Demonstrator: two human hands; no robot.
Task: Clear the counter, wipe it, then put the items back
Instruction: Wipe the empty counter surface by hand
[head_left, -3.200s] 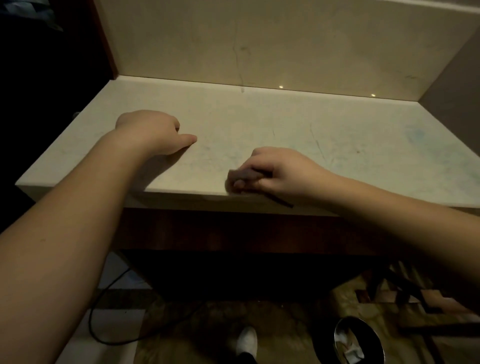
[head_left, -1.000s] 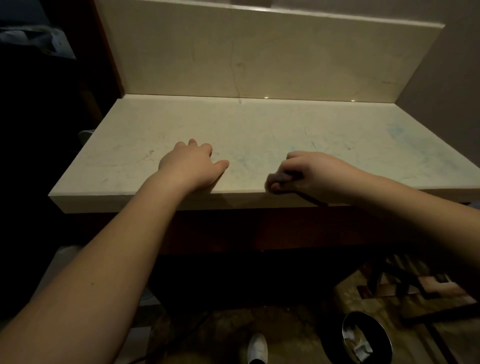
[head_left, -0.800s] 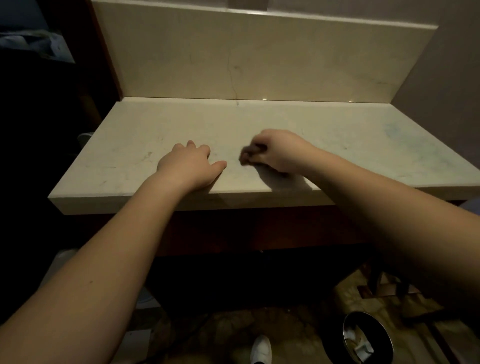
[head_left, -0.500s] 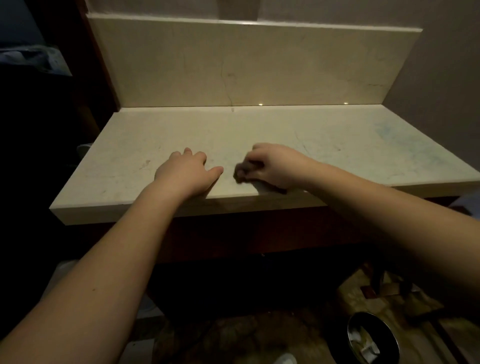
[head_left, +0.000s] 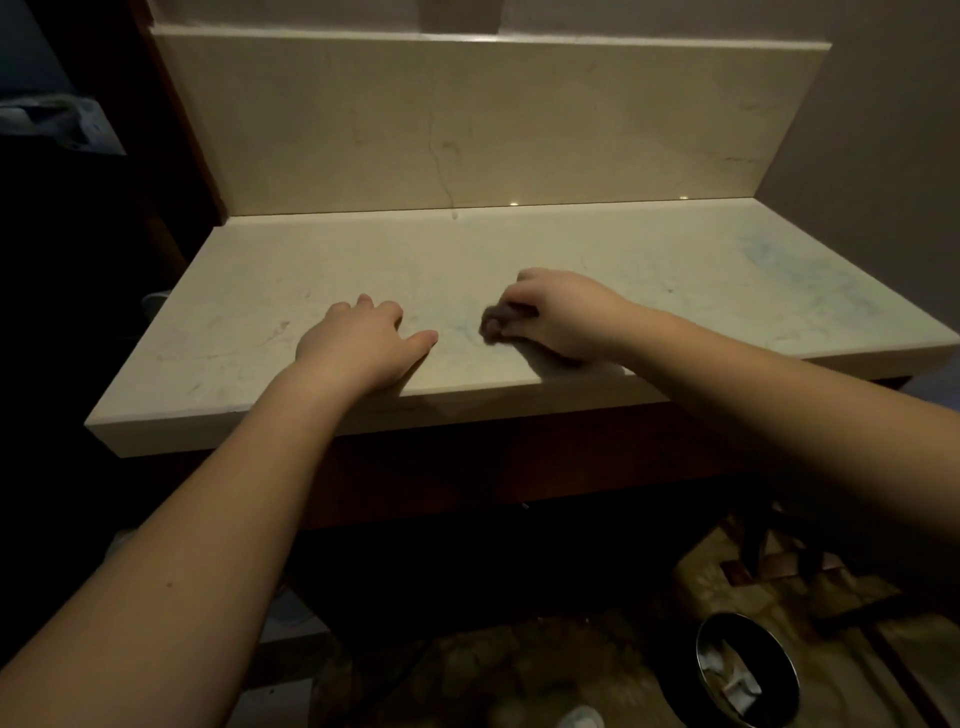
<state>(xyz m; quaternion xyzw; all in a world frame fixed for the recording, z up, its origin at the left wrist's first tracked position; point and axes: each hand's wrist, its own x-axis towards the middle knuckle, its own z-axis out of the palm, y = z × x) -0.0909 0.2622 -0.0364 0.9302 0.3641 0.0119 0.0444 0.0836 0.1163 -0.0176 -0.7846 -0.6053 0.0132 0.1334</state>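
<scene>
Head view: right hand (head_left: 566, 314) grips perhaps cloth (head_left: 496, 323).

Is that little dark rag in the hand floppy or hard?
Probably floppy: the small dark rag looks bunched under the right hand. Likely light, since fingertips alone seem to grip it. It should slide easily on the smooth pale stone counter.

Right hand (head_left: 561, 317) grips a dark cloth (head_left: 497, 323) on the counter (head_left: 649, 270) (left hand (head_left: 363, 345) rests flat beside it)
</scene>
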